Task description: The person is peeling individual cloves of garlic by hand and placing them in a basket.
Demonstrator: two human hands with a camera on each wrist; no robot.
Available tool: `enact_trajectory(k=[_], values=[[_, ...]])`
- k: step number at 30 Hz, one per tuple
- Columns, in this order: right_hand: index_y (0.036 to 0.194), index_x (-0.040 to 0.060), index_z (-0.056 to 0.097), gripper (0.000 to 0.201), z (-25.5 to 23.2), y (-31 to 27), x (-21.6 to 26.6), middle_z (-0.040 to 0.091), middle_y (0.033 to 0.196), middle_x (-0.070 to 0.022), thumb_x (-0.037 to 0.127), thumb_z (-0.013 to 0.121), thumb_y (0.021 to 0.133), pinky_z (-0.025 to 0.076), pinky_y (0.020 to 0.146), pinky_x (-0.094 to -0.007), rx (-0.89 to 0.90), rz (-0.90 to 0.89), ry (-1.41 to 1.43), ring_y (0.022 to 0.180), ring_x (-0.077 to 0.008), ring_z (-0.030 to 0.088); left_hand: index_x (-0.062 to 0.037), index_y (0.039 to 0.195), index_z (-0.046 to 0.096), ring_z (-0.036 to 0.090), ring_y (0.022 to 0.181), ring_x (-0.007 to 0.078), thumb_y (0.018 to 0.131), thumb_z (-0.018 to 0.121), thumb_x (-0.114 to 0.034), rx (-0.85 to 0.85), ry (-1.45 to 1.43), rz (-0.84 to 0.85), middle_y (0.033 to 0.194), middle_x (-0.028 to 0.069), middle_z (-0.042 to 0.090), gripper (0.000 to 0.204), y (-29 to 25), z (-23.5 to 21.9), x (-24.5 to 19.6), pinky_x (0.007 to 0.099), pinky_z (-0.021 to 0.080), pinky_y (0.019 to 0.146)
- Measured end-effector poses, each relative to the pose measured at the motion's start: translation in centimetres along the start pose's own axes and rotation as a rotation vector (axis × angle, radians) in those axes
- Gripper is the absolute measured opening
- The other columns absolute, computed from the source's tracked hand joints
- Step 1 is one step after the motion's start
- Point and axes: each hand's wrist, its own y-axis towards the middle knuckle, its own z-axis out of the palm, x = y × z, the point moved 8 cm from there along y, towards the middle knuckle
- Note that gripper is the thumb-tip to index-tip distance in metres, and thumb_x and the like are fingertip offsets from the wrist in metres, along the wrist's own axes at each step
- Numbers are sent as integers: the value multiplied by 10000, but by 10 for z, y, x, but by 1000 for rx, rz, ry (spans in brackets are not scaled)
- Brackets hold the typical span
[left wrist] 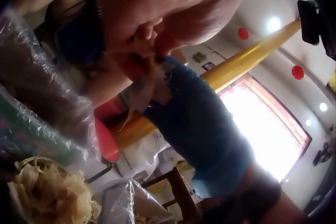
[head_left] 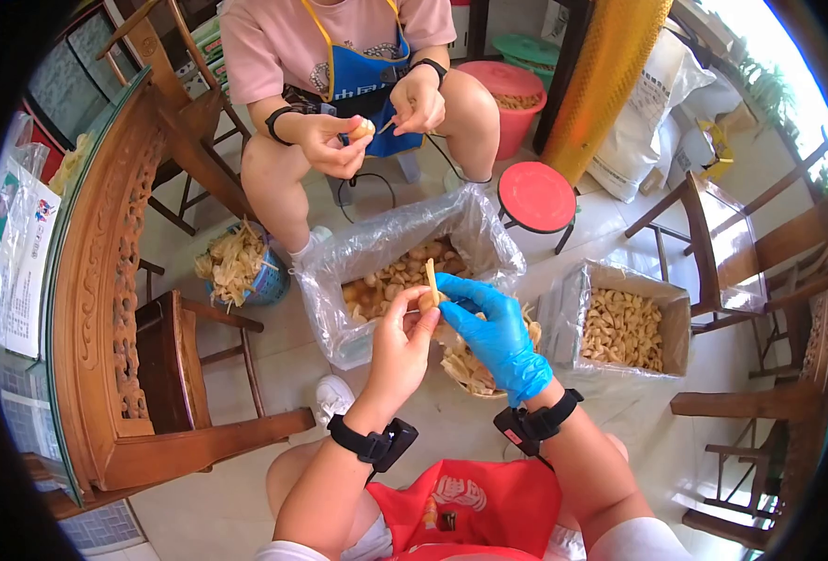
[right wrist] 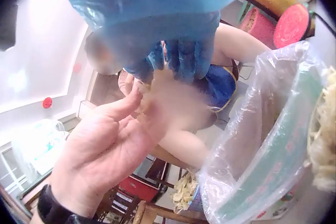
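A pale bulb-like piece with a long yellowish strip [head_left: 432,274] is held between both hands above a plastic-lined bin. The bare left hand [head_left: 401,338] pinches it from the left with thumb and fingers. From the right, the blue-gloved right hand [head_left: 498,335] grips at the piece with its fingertips. In the left wrist view, the glove [left wrist: 202,124] and thin peel [left wrist: 140,98] are blurred. The right wrist view has the left palm [right wrist: 107,145] below the gloved fingers [right wrist: 189,58], the piece between them partly hidden.
The lined bin [head_left: 325,285] holds bulbs in liquid. Right of it stands a box of pale cloves [head_left: 622,327]; a peel basket [head_left: 470,369] lies beneath the hands. A blue basket [head_left: 266,280], red stool [head_left: 537,197] and wooden chairs surround them. Another person [head_left: 339,47] sits opposite, handling a similar piece.
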Motion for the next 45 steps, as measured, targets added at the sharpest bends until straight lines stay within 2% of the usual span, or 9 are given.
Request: enact_trajectory(k=[8, 10, 11, 14, 18, 27, 29, 39, 45], values=[[1146, 50, 587, 355, -5, -14, 26, 615, 942, -125, 81, 635, 795, 502, 662, -306, -97, -260, -483, 744, -232, 617, -5, 1177, 464, 562, 870, 116, 920, 507, -63, 13, -67, -11, 997, 62, 565, 268, -4, 13, 4, 255, 473, 751], [1109, 62, 588, 338, -2, -20, 48, 598, 957, -109, 61, 646, 776, 503, 645, -317, -152, -586, -558, 738, -255, 613, 1, 1179, 458, 560, 887, 120, 920, 504, -61, 6, -165, -38, 1006, 66, 560, 270, -3, 12, 5, 259, 475, 757], [1109, 62, 588, 338, -2, -20, 50, 598, 957, -109, 61, 646, 776, 503, 645, -317, -147, -586, -557, 738, -255, 613, 2, 1179, 459, 557, 901, 123, 922, 508, -74, 15, -151, -50, 1021, 70, 556, 273, -3, 11, 6, 263, 475, 770], [1077, 74, 579, 317, 1, -20, 45, 582, 965, -104, 40, 650, 770, 503, 631, -318, -75, -453, -524, 741, -248, 614, -1, 1182, 459, 554, 914, 126, 923, 519, -100, 1, -105, -77, 1042, 72, 551, 283, -3, 2, 14, 268, 471, 792], [995, 58, 572, 247, 9, -22, 48, 574, 963, -98, 19, 651, 764, 497, 638, -307, -31, -541, -541, 743, -221, 608, -10, 1185, 463, 550, 919, 122, 923, 532, -131, -27, -134, -111, 1054, 66, 547, 296, 1, -3, 15, 266, 464, 809], [931, 26, 586, 120, -6, -12, 19, 571, 893, -34, 40, 630, 820, 456, 682, -247, -178, -271, -129, 727, -110, 539, -8, 1191, 460, 532, 954, 116, 919, 526, -85, -13, -147, 23, 1071, 59, 532, 291, -2, 9, -10, 250, 438, 838], [924, 34, 606, 105, -9, -10, -7, 588, 855, 4, 63, 639, 828, 444, 668, -230, -225, 30, 300, 728, -77, 521, -9, 1188, 463, 529, 964, 116, 917, 527, -77, -16, -127, 33, 1073, 56, 532, 287, -3, 10, -11, 249, 433, 844], [937, 53, 629, 141, -46, -3, 0, 627, 819, -18, 166, 636, 853, 431, 681, -233, -270, 96, 560, 716, -73, 503, -22, 1188, 498, 550, 982, 122, 949, 491, -202, -166, -219, -14, 1091, 47, 562, 299, 8, -24, -10, 270, 433, 875], [955, -11, 608, 184, -55, -3, -43, 617, 816, -32, 140, 619, 851, 456, 683, -259, -261, 256, -153, 722, -108, 541, -5, 1209, 475, 555, 998, 136, 930, 520, -152, -75, -233, -123, 1115, 68, 562, 318, 4, -17, -1, 280, 430, 890]])
